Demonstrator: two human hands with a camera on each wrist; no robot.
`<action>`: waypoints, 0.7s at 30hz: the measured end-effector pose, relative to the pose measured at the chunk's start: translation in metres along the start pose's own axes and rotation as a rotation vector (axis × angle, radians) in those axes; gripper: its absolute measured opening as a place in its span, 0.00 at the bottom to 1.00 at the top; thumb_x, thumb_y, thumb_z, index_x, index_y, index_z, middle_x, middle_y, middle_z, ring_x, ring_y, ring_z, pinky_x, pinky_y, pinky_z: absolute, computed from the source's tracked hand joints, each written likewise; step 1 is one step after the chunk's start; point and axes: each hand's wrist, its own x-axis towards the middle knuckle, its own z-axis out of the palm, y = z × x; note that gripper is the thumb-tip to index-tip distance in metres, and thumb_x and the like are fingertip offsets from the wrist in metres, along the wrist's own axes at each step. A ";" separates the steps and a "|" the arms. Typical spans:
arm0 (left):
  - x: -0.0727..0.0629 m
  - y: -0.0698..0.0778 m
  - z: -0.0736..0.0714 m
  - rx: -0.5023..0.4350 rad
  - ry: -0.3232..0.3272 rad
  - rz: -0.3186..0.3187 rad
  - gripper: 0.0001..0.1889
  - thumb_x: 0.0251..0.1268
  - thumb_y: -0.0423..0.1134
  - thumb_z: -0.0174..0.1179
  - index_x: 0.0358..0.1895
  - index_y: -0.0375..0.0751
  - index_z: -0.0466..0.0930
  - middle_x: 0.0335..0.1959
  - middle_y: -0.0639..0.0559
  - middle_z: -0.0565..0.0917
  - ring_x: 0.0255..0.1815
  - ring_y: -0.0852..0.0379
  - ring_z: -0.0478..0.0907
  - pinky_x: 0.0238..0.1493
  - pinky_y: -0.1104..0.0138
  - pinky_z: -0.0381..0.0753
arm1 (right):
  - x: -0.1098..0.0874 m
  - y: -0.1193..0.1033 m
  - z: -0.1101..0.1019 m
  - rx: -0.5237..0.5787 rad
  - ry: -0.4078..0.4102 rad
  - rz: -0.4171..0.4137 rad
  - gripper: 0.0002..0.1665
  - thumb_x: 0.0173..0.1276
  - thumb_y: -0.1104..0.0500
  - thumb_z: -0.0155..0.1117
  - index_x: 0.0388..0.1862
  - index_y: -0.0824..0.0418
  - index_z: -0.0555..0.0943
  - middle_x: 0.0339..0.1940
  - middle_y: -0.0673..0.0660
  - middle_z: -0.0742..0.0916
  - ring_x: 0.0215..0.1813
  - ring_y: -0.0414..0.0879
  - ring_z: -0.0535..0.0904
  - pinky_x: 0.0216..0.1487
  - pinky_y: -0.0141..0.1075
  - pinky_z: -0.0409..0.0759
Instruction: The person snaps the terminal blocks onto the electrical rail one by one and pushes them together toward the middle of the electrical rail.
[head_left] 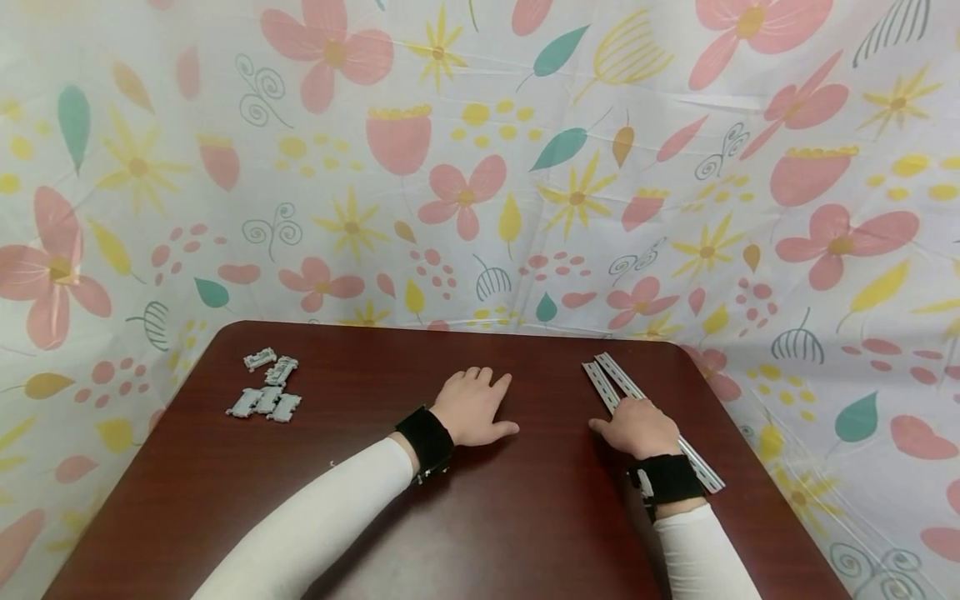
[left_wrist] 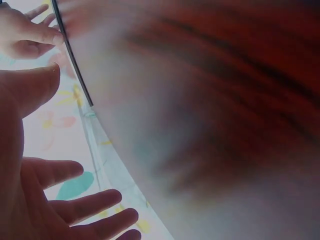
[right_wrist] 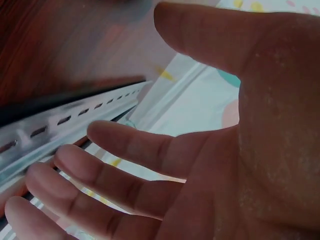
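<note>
My left hand (head_left: 472,408) is held low over the middle of the table, its fingers spread and holding nothing. The left wrist view shows the same hand's palm (left_wrist: 12,150) with the fingers apart. My right hand (head_left: 641,429) is over two slotted metal rails, the left rail (head_left: 602,387) and the right rail (head_left: 621,375), covering part of them. In the right wrist view its fingers (right_wrist: 150,150) are loosely extended beside a slotted rail (right_wrist: 75,117), not wrapped round it. Whether the fingertips touch the rail, I cannot tell.
Several small light-grey plastic pieces (head_left: 267,400) lie in a loose group at the left of the dark red-brown table (head_left: 360,358). A floral sheet (head_left: 480,167) hangs behind the table's far edge. Black bands (head_left: 426,442) circle both wrists.
</note>
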 end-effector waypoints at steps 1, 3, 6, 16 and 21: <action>0.002 0.001 -0.001 -0.003 -0.003 0.001 0.49 0.79 0.76 0.54 0.90 0.49 0.63 0.79 0.40 0.75 0.79 0.40 0.72 0.77 0.50 0.73 | 0.000 0.001 0.000 -0.003 -0.009 0.004 0.32 0.76 0.35 0.71 0.37 0.65 0.88 0.31 0.62 0.84 0.32 0.57 0.82 0.33 0.57 0.83; 0.004 0.004 -0.001 -0.002 0.001 0.002 0.49 0.78 0.77 0.54 0.89 0.49 0.64 0.79 0.40 0.75 0.79 0.41 0.72 0.77 0.50 0.73 | 0.000 0.001 -0.001 -0.009 -0.018 0.009 0.31 0.76 0.35 0.72 0.38 0.65 0.88 0.31 0.61 0.84 0.32 0.57 0.82 0.32 0.56 0.82; 0.009 0.007 -0.001 0.003 -0.010 0.001 0.49 0.78 0.77 0.54 0.90 0.50 0.63 0.79 0.40 0.75 0.79 0.41 0.72 0.77 0.50 0.73 | -0.001 0.003 -0.002 -0.014 -0.032 0.017 0.31 0.75 0.35 0.72 0.38 0.64 0.88 0.30 0.61 0.84 0.32 0.57 0.82 0.31 0.56 0.82; 0.016 0.015 0.002 0.018 -0.005 0.016 0.49 0.78 0.77 0.54 0.89 0.50 0.64 0.77 0.42 0.77 0.77 0.44 0.74 0.75 0.52 0.75 | -0.002 0.007 -0.005 -0.013 -0.050 0.031 0.27 0.75 0.38 0.73 0.30 0.59 0.87 0.27 0.59 0.84 0.31 0.55 0.82 0.30 0.54 0.81; 0.017 0.017 0.004 0.027 -0.013 0.022 0.48 0.78 0.77 0.54 0.89 0.50 0.64 0.77 0.43 0.77 0.76 0.44 0.75 0.74 0.53 0.76 | -0.005 0.011 -0.009 0.003 -0.056 0.040 0.24 0.76 0.41 0.73 0.28 0.57 0.84 0.26 0.58 0.83 0.31 0.54 0.81 0.31 0.53 0.78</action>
